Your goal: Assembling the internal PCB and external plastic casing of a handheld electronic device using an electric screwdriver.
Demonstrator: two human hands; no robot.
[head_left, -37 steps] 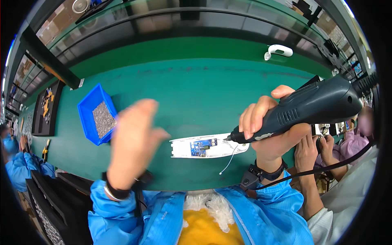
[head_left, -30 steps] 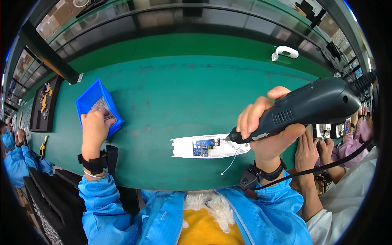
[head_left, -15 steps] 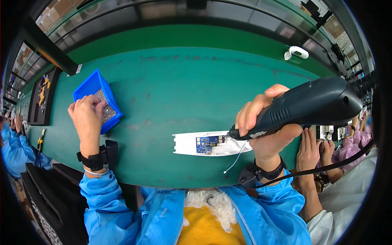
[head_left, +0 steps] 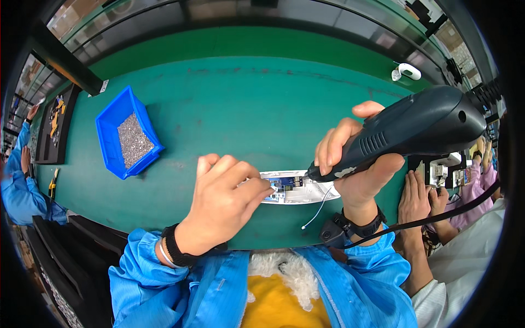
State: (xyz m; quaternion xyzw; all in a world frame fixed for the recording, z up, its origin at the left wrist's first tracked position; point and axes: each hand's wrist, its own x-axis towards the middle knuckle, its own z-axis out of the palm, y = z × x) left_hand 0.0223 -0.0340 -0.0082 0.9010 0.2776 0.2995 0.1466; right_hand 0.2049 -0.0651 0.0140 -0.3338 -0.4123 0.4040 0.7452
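My right hand (head_left: 362, 188) is wrapped round a dark electric screwdriver (head_left: 415, 128), its nose pointing down-left over a white plastic housing (head_left: 314, 194). Inside that elongated shell lies a blue circuit board (head_left: 289, 182), and a thin pale wire (head_left: 318, 211) trails out over its near edge. My left hand (head_left: 221, 199) covers the shell's left end, fingertips pinched together at the board. Whatever sits in that pinch is too small to make out. Off to the left, a blue bin (head_left: 111, 143) holds many small grey metal pieces (head_left: 135, 142) that look like screws.
At far left are a black tray (head_left: 49, 145) and a yellow-handled hand tool (head_left: 53, 183). A white device (head_left: 406, 71) stands at the back right. A co-worker's hand (head_left: 413, 202) rests right of mine, near a black cable (head_left: 426, 225). Another person's blue sleeve (head_left: 24, 197) shows at left.
My left hand has left the blue bin and moved right to the white housing, its fingers still pinched. My right hand keeps the screwdriver in nearly the same place.
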